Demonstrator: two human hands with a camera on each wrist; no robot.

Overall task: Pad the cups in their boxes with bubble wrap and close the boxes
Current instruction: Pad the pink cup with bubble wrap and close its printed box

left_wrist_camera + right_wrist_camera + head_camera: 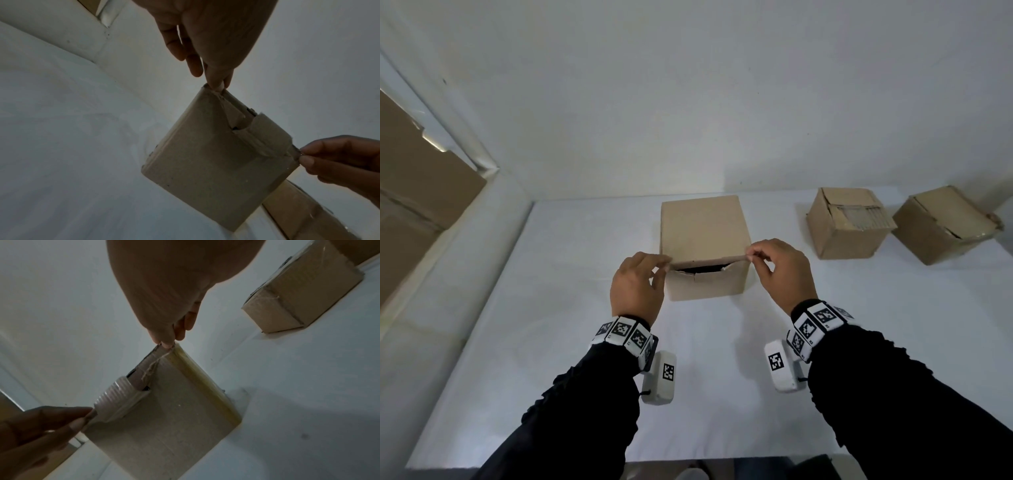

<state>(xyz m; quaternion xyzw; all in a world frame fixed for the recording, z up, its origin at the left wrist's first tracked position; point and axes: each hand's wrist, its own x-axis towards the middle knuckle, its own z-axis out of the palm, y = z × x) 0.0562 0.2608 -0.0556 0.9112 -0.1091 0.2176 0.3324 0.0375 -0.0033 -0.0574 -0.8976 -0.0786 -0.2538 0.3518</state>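
Observation:
A brown cardboard box stands mid-table, and its lid flap lies almost flat. A dark slit stays between the lid's front edge and the torn front wall. My left hand pinches the lid's front left corner. My right hand pinches the front right corner. In the left wrist view the left hand nips that corner of the box. In the right wrist view the right hand does the same on the box, with a pale ribbed strip at the front rim. The inside is hidden.
Two more brown boxes with scuffed, taped tops sit at the back right, near the wall. A big cardboard sheet leans at the far left. The white-covered table ends just below my sleeves.

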